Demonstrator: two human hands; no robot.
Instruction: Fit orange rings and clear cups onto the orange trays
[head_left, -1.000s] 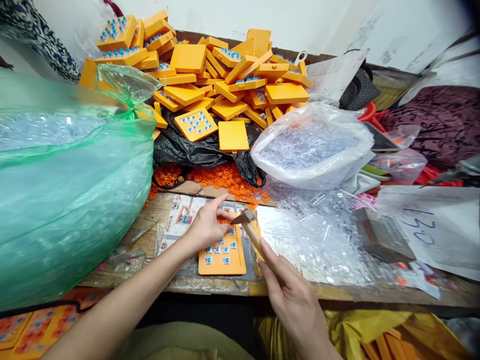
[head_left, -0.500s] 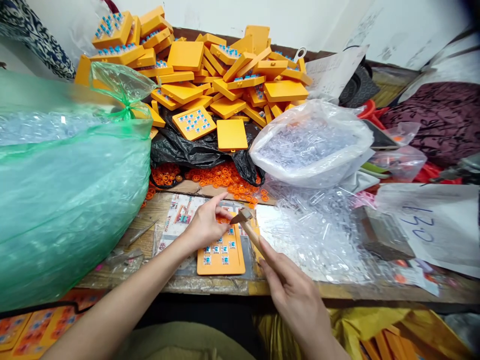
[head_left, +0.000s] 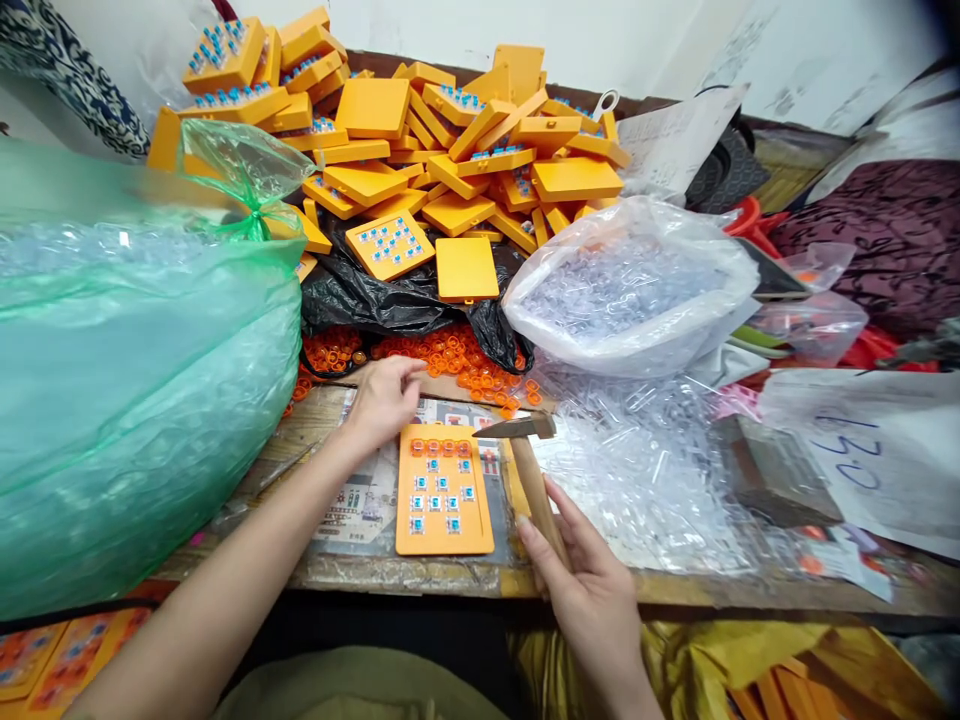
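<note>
Right hand (head_left: 592,590) grip closed round hammer (head_left: 531,478); left hand (head_left: 381,402) near orange rings (head_left: 480,376), grip unclear; paper (head_left: 892,435) reads "130"

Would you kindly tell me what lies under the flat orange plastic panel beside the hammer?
A printed grey sheet shows beside the flat orange plastic panel; whatever lies directly beneath is covered.

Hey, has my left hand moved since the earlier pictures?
Yes. Against the yellow case, your left hand has shifted left and farther away: it was over the case's far end, and now its fingers are by the loose orange rings.
</note>
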